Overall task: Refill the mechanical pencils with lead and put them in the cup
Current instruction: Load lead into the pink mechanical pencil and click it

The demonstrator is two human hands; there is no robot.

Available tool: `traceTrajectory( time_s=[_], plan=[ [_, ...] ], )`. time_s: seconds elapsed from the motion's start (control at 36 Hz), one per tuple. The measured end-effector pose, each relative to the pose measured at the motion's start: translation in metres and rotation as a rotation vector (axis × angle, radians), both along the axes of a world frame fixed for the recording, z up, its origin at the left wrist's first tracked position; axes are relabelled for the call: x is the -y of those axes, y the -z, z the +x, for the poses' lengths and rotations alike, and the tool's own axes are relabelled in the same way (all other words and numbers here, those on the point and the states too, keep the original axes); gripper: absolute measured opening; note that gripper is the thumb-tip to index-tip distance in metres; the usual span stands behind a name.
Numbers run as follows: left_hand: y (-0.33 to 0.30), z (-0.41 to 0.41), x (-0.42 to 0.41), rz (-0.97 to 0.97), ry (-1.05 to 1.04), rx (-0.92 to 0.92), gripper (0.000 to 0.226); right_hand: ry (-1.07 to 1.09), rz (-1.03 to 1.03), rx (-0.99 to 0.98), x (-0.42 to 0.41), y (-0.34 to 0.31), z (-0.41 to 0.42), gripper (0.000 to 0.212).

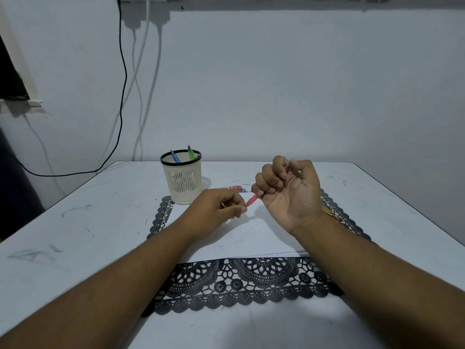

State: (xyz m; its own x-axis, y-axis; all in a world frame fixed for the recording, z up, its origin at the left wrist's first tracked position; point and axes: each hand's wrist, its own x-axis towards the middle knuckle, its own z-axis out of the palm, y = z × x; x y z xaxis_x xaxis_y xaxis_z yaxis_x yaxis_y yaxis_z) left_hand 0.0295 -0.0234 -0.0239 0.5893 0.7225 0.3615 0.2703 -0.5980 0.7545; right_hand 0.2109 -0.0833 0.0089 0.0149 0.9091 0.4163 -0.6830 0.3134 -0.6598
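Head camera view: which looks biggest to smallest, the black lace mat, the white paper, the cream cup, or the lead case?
1. Black lace mat
2. White paper, part hidden by the hands
3. Cream cup
4. Lead case, farther back and partly hidden, so its rank is less sure

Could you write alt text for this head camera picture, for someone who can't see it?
A person's right hand grips a red mechanical pencil while the left hand pinches something small at its lower end, above white paper on a black lace mat. Behind the hands, a cream mesh cup already holds a blue pencil and a green pencil, and a small lead case lies on the table.
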Motion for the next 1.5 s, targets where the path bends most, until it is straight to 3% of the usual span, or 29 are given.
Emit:
traceTrajectory(
  time_s=[0.89,1.5],
  plan=[
    [0.001,0.001,0.001,0.006,0.004,0.003,0.008,-0.068,-0.017,0.012,-0.006,0.006,0.010,0.028],
    [0.002,0.005,0.007,-0.110,0.002,0.019,0.012,-0.095,-0.036,0.048,-0.006,0.005,0.013,0.029]
  ],
)
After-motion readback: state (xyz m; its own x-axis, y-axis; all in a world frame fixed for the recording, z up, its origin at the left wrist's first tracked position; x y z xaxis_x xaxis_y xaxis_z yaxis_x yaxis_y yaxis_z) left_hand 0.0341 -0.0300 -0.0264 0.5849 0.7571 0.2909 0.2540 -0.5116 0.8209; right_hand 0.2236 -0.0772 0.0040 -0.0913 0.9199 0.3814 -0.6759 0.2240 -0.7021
